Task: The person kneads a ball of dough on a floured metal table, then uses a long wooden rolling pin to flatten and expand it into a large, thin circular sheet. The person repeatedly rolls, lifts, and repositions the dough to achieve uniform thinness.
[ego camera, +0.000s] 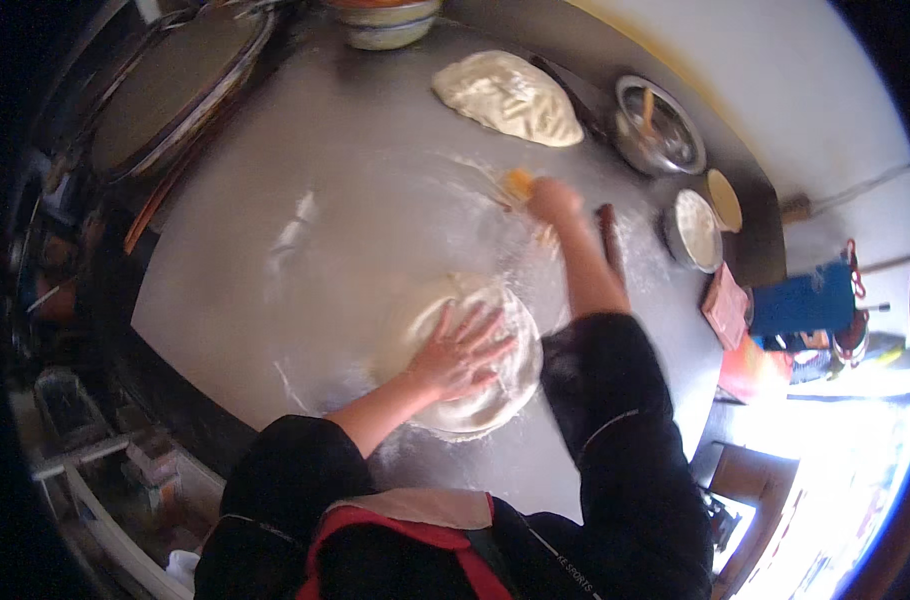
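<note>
My left hand (pixel 462 356) lies flat with spread fingers on a round, floured sheet of dough (pixel 519 375), near the front of a steel worktop (pixel 335 210). Farther off, my right hand (pixel 556 201) is closed on a small orange-yellow tool (pixel 519 184), blurred, perhaps a scraper; it is at the floury worktop. Beside my right forearm lies a dark rolling pin (pixel 610 236), partly hidden by the arm. A large folded mound of dough (pixel 511 97) rests towards the back.
A steel bowl with a wooden-handled utensil (pixel 661 124), a bowl of flour (pixel 696 229) and a pink cloth or packet (pixel 725 306) line the right side. A patterned basin (pixel 390 26) stands at the back. A large round griddle (pixel 181 90) is at the left.
</note>
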`<move>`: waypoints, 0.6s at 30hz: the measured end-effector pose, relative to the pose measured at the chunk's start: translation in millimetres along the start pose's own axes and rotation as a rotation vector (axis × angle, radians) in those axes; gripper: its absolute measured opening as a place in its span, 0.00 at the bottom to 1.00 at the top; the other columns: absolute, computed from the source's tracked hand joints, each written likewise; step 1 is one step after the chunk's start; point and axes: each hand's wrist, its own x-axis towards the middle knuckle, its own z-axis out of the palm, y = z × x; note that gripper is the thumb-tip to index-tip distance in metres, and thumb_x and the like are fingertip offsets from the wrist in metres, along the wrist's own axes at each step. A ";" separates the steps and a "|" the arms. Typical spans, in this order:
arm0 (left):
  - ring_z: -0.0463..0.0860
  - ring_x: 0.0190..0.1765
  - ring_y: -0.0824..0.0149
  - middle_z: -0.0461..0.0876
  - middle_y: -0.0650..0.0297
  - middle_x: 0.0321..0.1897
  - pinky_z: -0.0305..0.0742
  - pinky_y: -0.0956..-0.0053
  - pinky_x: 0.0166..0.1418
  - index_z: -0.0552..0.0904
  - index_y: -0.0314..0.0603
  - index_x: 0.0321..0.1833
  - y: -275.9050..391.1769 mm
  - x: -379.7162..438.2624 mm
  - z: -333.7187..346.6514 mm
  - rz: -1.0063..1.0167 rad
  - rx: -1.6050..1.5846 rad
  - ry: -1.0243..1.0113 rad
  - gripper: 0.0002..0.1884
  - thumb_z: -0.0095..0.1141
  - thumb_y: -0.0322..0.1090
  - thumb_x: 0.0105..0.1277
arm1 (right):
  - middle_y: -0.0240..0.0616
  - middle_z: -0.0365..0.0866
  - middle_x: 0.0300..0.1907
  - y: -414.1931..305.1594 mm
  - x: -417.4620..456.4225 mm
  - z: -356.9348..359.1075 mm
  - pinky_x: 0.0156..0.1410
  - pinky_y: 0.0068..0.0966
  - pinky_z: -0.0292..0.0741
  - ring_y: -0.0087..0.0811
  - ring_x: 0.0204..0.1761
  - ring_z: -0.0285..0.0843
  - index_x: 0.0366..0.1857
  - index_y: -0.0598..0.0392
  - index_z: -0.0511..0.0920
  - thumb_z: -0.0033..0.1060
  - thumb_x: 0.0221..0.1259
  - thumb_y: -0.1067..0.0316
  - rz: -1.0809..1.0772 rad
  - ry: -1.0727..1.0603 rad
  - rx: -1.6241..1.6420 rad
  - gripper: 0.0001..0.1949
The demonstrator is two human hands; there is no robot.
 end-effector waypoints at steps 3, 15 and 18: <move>0.39 0.77 0.55 0.39 0.65 0.76 0.27 0.42 0.74 0.51 0.73 0.73 -2.6 -5.0 -0.4 -0.071 0.051 -0.107 0.31 0.36 0.62 0.67 | 0.44 0.84 0.39 -37.9 -73.7 19.5 0.49 0.41 0.77 0.45 0.44 0.82 0.36 0.54 0.82 0.59 0.49 0.62 -0.256 -0.053 -0.002 0.12; 0.36 0.77 0.54 0.34 0.65 0.76 0.26 0.44 0.74 0.46 0.72 0.74 19.2 17.7 -4.7 -0.118 0.134 -0.293 0.32 0.37 0.56 0.69 | 0.48 0.82 0.45 197.1 -57.8 12.8 0.54 0.37 0.76 0.45 0.49 0.81 0.43 0.58 0.81 0.54 0.53 0.64 0.305 0.102 0.149 0.16; 0.39 0.76 0.52 0.38 0.63 0.76 0.25 0.43 0.74 0.48 0.66 0.74 69.3 66.0 -4.2 0.054 0.043 -0.204 0.33 0.43 0.49 0.68 | 0.49 0.82 0.46 187.9 -67.6 6.3 0.53 0.37 0.76 0.46 0.50 0.80 0.43 0.58 0.81 0.54 0.52 0.63 0.274 0.144 0.210 0.17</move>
